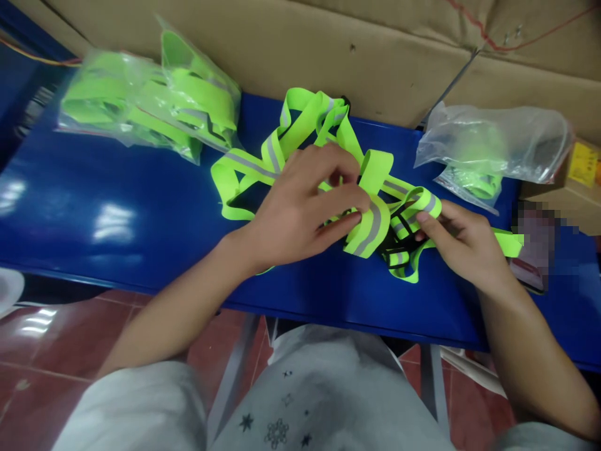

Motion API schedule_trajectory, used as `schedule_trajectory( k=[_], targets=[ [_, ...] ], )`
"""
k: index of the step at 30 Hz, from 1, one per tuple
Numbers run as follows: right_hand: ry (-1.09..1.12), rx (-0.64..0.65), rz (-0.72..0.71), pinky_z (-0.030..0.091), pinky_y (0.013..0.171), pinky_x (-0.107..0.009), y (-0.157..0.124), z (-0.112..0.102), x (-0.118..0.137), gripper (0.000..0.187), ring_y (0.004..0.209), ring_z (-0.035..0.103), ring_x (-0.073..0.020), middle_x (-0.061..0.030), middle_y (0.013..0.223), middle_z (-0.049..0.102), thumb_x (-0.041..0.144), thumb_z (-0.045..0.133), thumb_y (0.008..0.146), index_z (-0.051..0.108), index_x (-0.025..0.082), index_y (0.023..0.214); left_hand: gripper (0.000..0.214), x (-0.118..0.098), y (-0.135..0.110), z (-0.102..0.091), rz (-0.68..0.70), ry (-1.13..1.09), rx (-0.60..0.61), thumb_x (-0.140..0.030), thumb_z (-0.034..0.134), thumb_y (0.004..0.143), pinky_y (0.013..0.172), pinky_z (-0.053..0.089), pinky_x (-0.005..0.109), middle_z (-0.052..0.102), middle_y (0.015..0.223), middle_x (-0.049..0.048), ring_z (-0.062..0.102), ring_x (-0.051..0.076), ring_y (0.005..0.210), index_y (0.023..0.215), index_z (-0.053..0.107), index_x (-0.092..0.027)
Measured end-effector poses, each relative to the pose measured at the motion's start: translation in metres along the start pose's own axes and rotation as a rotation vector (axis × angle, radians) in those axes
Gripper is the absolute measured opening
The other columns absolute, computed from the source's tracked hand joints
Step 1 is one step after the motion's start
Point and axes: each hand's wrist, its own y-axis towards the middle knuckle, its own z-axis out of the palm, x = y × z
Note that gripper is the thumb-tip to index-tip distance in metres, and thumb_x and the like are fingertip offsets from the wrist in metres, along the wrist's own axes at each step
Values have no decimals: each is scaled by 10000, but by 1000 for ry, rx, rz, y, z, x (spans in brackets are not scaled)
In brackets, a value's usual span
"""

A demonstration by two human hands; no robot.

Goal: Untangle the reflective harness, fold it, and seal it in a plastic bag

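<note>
A tangle of neon yellow-green reflective strap (270, 156) with a grey stripe and black fittings lies on the blue table. My left hand (310, 203) reaches over its middle, fingers curled and thumb and fingertips closed at the edge of a raised loop. Beside that loop, my right hand (464, 241) pinches another fold of the strap between thumb and fingers, next to a black plastic buckle (402, 228). One strap end sticks out to the right from behind my right hand. Part of the tangle is hidden under my left hand.
Clear plastic bags (145, 103) holding similar straps lie at the back left. Another bag (493, 144) with a rolled strap sits at the back right, by a cardboard box (554, 200). A pixelated phone-like object (533, 250) lies near the right. Large brown cartons (328, 50) wall the far edge.
</note>
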Motion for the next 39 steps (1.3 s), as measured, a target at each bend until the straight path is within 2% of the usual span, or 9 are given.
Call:
schedule_trajectory(
  k=[5,11,16,20,26,30,34,37,39],
  targets=[
    [-98,11,1,496,611,-322,-1,1,-1,332,678,703,-201,-21,775,744,536,607,1048,735,247,945,79,-1,0,-4,-217,-294,-5,-211,640,1046,753,592,286,721,946,2,700,126,760,1109,643,-260],
    [-191,31,-24,447,580,-310,-3,2,4,377,623,684,-189,-23,731,751,531,580,1055,718,231,872,104,-1,3,3,-121,-398,95,-132,640,1022,773,574,263,741,939,1,732,125,808,1087,616,-210],
    [-373,4,-41,322,567,-323,-3,-4,13,511,510,527,-165,-11,551,573,579,561,1044,606,228,675,201,-7,6,-3,-145,-477,399,-88,559,1052,889,578,265,788,1079,27,765,145,985,1171,630,-234],
    [-363,49,-24,326,592,-318,-4,-5,19,525,543,556,-175,-27,596,614,588,532,1051,611,219,686,345,-8,6,-7,-162,-578,591,-6,458,1024,926,560,235,774,1172,17,755,124,1066,1230,586,-251],
    [-459,3,-60,303,599,-301,-6,-13,22,554,542,501,-145,-23,587,588,588,513,1071,633,198,697,193,0,6,-11,-148,-239,501,-68,503,988,875,510,315,748,1005,24,722,186,952,1066,619,-203],
    [-535,-79,-73,275,589,-298,-6,-15,23,573,524,453,-136,-10,543,502,574,523,1070,590,191,648,145,1,2,-5,-107,-111,548,-205,583,1019,916,516,384,752,1124,65,729,251,1033,1139,662,-191],
    [-554,-94,-61,265,574,-294,-5,-13,21,563,513,455,-137,-11,533,496,565,531,1062,578,193,643,390,0,-5,2,-78,-22,630,-373,717,999,1032,522,462,728,1331,120,711,331,1211,1333,645,-186],
    [-569,-94,-78,268,567,-298,-5,-15,16,574,499,455,-144,-13,520,496,586,510,1065,566,200,644,435,5,-5,-12,-145,-45,660,-428,702,1022,1041,538,437,727,1379,98,708,310,1251,1401,623,-230],
    [-606,-111,-103,271,558,-303,-6,-17,12,589,502,474,-162,-20,513,501,625,491,1062,593,205,663,316,15,-2,-32,-258,-103,573,-414,651,1057,976,566,374,764,1308,45,742,242,1164,1337,659,-268]
  ],
)
